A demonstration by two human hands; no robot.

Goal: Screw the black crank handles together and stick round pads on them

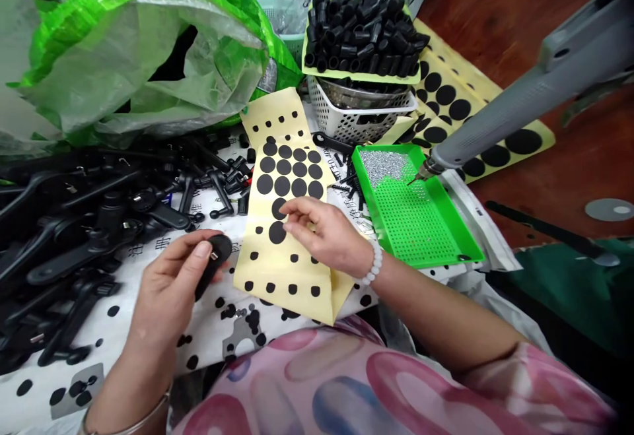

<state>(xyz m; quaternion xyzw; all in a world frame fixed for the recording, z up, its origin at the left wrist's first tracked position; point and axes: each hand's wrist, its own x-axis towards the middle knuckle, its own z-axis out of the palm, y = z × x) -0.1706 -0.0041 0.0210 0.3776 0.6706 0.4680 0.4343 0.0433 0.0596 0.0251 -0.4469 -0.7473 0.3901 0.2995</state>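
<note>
My left hand [171, 283] is closed on a black plastic part [218, 253] with a rounded end and a small metal piece on it. Its lower portion is partly hidden by my fingers. My right hand [329, 234] hovers over a pale yellow backing sheet [292, 270] bearing rows of round black stickers [282, 185]. Thumb and index finger are slightly apart at the edge of the lowest large sticker [277, 232], with nothing visible between them. Smaller black dots line the sheet's lower part.
Black plastic arms [74, 250] pile up at left beside a green-and-white bag [148, 72]. A green tray [421, 230] of small screws lies right, under a grey electric screwdriver [500, 98]. Black caps [361, 32] fill a tray above a white basket [347, 121].
</note>
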